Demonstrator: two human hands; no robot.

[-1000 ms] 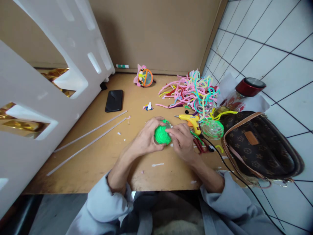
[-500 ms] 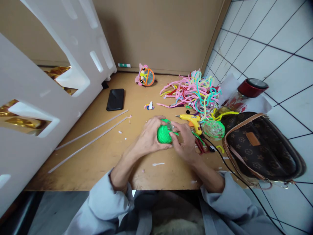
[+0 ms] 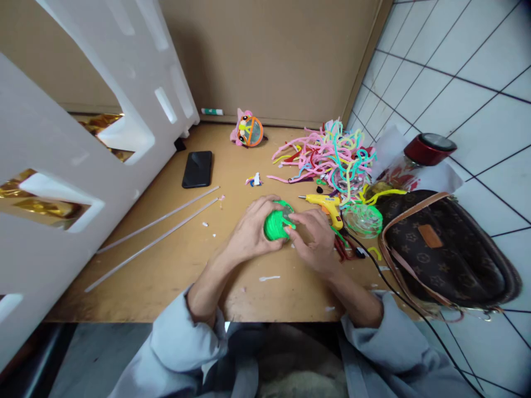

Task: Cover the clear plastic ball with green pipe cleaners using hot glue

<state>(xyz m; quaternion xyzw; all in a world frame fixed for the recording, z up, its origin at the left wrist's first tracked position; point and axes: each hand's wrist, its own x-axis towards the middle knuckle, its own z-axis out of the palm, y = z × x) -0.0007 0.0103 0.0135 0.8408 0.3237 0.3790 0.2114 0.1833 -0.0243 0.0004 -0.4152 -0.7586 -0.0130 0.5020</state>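
Observation:
My left hand [image 3: 250,231] is wrapped around a small rounded clear container [image 3: 274,222] covered in bright green pipe cleaner. Its transparent top shows between the two hands. With thumb and fingertips, my right hand [image 3: 316,239] pinches the loose green pipe cleaner end [image 3: 289,223] at the container's right side. A yellow hot glue gun [image 3: 329,205] lies just beyond my right hand, its nozzle pointing left. Beside it stands a second clear container with a green rim [image 3: 365,222]. Dark red handles [image 3: 343,252], perhaps of scissors, are partly hidden by my right hand.
A tangle of coloured pipe cleaners [image 3: 326,155] lies at the back right, near a red-lidded bottle [image 3: 427,150] and a brown handbag [image 3: 448,249]. A decorated animal figure [image 3: 249,131], a black phone [image 3: 197,169] and two glue sticks [image 3: 153,243] lie further left. A cord [image 3: 390,290] runs along the right.
The green-wrapped container has turned slightly in my left hand. My right fingers have shifted a little, and the loose pipe cleaner end now lies closer against the container.

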